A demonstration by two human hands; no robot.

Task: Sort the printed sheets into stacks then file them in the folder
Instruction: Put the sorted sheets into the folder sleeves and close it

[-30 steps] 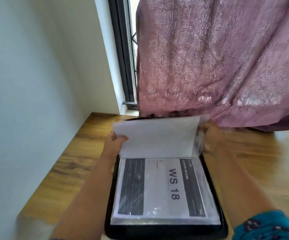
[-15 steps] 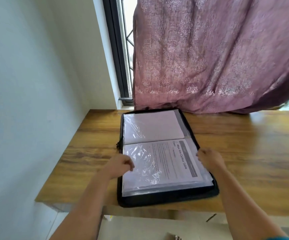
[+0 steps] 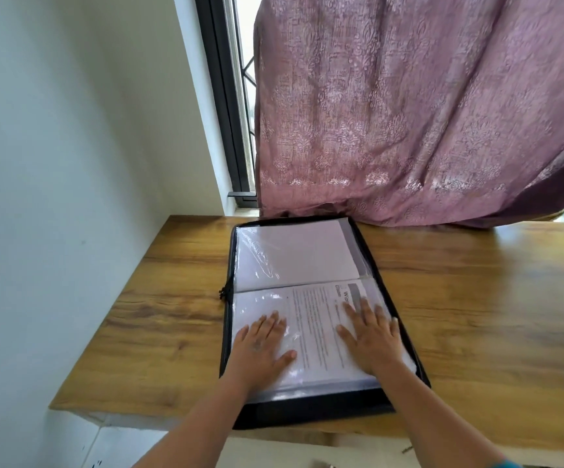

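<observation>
**Q:** Wall (image 3: 54, 163) on the far left, then the wooden table (image 3: 159, 332). What's on it?

**A:** Just the black folder (image 3: 405, 319), lying open across the table's back half, its far edge touching the foot of the pink curtain (image 3: 409, 113). Zip pull sticks out at the left of the spine. No loose sheets or stacks anywhere on the wood.

**Q:** Your left hand (image 3: 260, 349)?

**A:** Flat, fingers straight and slightly spread, palm down on the near page's left half. It holds nothing; it only presses the plastic sleeve (image 3: 257, 261), probably to smooth it and push air out.

**Q:** And between your hands?

**A:** A printed sheet (image 3: 317, 332) inside the near sleeve, text running sideways, heading at the right. The far page shows a blank back of a sheet under wrinkled plastic.

**Q:** Right hand (image 3: 375, 342)?

**A:** Same posture: open, flat, fingers pointing away from you, resting on the sheet's right half near the heading. No grasp.

**Q:** Where does that leave the task?

**A:** Looks late. Sheets are filed, and you seem to be settling the page so it lies flat. Mind the glossy sleeve; it may slide or crease under uneven pressure.
</observation>
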